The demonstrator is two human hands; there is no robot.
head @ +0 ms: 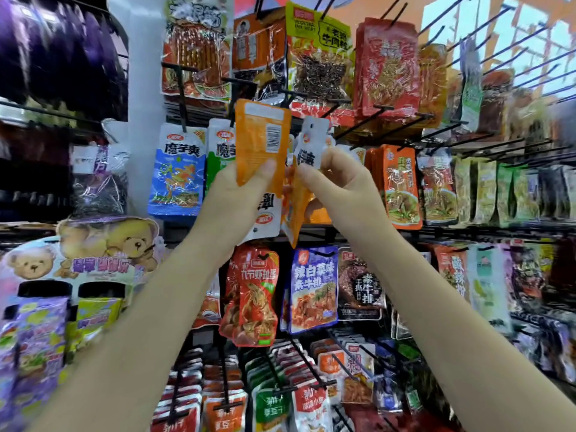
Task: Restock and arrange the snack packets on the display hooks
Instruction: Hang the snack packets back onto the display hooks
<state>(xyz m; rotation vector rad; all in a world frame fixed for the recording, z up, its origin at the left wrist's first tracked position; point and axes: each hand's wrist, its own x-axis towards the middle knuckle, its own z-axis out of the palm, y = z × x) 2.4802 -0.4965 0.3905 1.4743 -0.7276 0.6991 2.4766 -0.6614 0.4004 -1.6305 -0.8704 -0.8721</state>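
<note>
Two hands work at the hooks: the left hand [246,185] grips one orange packet [261,141], back outward; the right hand [339,182] pinches one white packet [313,141] beside it.
</note>
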